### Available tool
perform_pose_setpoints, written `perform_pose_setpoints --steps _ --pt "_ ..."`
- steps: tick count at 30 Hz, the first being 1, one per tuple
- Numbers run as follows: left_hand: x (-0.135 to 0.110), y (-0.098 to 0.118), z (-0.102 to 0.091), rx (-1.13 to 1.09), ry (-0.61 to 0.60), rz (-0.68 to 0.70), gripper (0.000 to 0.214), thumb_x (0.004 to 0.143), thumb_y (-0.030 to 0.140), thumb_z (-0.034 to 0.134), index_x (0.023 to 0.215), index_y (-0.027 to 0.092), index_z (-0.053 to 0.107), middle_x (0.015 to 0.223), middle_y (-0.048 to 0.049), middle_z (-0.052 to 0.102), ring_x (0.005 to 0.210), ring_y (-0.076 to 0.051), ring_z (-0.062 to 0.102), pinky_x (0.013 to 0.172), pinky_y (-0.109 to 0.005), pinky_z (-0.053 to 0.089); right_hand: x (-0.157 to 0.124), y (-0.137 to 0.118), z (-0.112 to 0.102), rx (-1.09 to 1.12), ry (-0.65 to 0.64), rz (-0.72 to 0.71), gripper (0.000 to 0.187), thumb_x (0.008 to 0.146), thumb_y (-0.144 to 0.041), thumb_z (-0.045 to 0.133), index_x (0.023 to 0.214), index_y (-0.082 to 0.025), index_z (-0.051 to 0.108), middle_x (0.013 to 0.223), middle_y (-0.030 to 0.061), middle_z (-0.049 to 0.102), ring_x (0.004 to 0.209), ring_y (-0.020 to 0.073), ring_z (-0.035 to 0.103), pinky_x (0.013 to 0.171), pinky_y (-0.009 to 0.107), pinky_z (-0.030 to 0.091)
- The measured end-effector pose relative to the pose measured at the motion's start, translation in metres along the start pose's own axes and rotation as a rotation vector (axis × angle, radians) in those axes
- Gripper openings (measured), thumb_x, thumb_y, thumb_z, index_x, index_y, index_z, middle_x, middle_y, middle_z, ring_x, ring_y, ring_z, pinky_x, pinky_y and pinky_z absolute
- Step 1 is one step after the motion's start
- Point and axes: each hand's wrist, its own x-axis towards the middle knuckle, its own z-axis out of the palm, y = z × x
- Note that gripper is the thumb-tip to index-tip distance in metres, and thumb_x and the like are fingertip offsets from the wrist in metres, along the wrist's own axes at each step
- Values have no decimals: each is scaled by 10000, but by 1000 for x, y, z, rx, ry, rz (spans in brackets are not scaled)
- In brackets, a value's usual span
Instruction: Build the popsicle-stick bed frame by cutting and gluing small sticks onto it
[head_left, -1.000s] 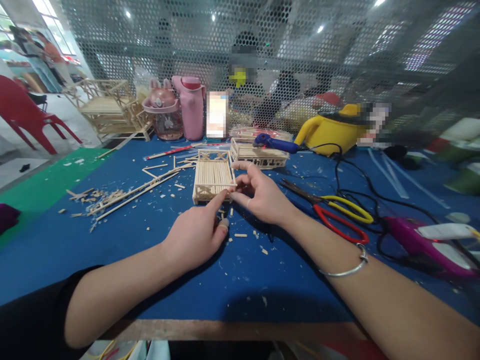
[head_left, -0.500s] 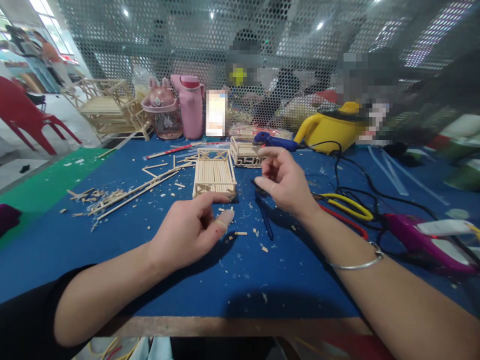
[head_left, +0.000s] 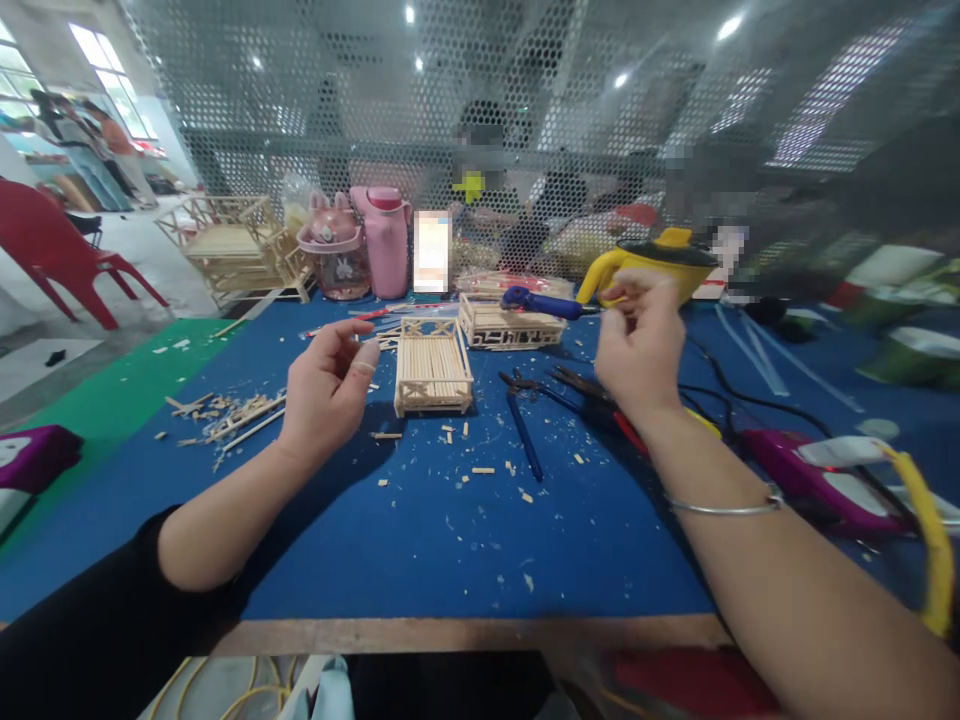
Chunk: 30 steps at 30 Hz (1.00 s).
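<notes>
My left hand (head_left: pixel 326 385) is raised over the left of the blue table, fingers loosely bent and thumb apart, holding nothing I can see. Right of it stands a small model bed (head_left: pixel 433 365) of thin wooden sticks, untouched. My right hand (head_left: pixel 641 345) is lifted in front of the yellow watering can (head_left: pixel 660 275), its fingers bent but apart from the thumb, with nothing visible in them. Behind the bed sits a second stick model (head_left: pixel 514 328), with a blue glue gun (head_left: pixel 551 303) lying across its top. Blue-handled cutters (head_left: pixel 525 425) lie on the table between my hands.
Stick offcuts (head_left: pixel 232 415) are heaped at left. Pliers (head_left: pixel 577 385) and black cables lie by my right forearm, near a purple device (head_left: pixel 825 480). A pink bottle (head_left: pixel 386 245), a clear jar (head_left: pixel 337 265) and a lit phone (head_left: pixel 431 252) line the perforated screen (head_left: pixel 300 110).
My left hand has moved left and up, away from the model bed's front. My right hand has moved right, off the cutters and second model. The view has tilted up slightly.
</notes>
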Motion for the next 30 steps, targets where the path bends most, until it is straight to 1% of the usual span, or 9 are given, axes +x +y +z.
perform_pose_setpoints --steps 4,8,12,15,19,21,24,27,30 --pt "2 -3 -2 1 3 12 216 840 304 526 1020 190 555 693 36 497 510 -75 414 484 -209 343 -7 -10 2 22 -79 -43 229 676 -97 424 690 -210 622 655 10 602 650 176 580 678 329 463" --pt "3 -1 -5 62 -90 1 200 845 304 515 989 178 572 672 31 524 522 -83 443 508 -223 366 -10 -9 3 46 -174 76 235 768 -192 415 726 -204 646 550 -11 550 569 167 556 614 305 452" --pt "1 -1 -3 98 -213 -23 242 864 313 483 1044 171 559 754 -9 581 608 -116 514 563 -263 427 -8 -5 6 -78 -170 19 272 832 -236 427 1034 -193 603 857 56 658 766 202 600 728 350 474" --pt "-1 -2 -1 91 -290 51 362 833 326 539 1170 205 490 994 -71 619 875 -187 585 727 -341 494 6 -1 14 -297 -202 -114 520 759 -156 475 1279 -152 451 1222 140 560 1096 251 531 923 411 420" --pt "-2 1 3 158 -429 259 623 749 342 656 1296 219 383 1302 -124 494 1220 -271 439 1026 -473 359 37 10 32 -577 -494 -161 751 684 -274 622 1371 -114 362 1447 188 347 1328 359 301 1040 557 261" --pt "-2 3 4 206 -477 316 680 737 342 670 1327 228 351 1340 -118 460 1260 -283 394 1063 -493 315 52 17 42 -636 -657 -111 779 669 -367 656 1363 -135 386 1425 191 389 1279 386 366 990 580 308" --pt "-2 -2 6 264 -517 334 733 739 352 670 1365 240 304 1367 -111 428 1285 -289 363 1076 -504 298 67 28 52 -646 -810 -58 678 639 -402 696 1246 -144 535 1215 177 594 1065 360 560 857 475 443" --pt "-3 -12 7 295 -561 307 793 730 397 676 1390 225 271 1380 -128 412 1289 -304 359 1069 -513 307 75 37 54 -622 -856 -43 538 634 -374 719 1111 -140 635 989 147 681 903 332 624 758 417 472" --pt "-5 -20 10 285 -569 249 857 716 412 689 1415 217 232 1408 -144 387 1312 -317 340 1079 -513 295 78 45 53 -546 -836 -2 456 713 -395 666 1099 -153 646 955 124 685 888 308 624 747 405 468"
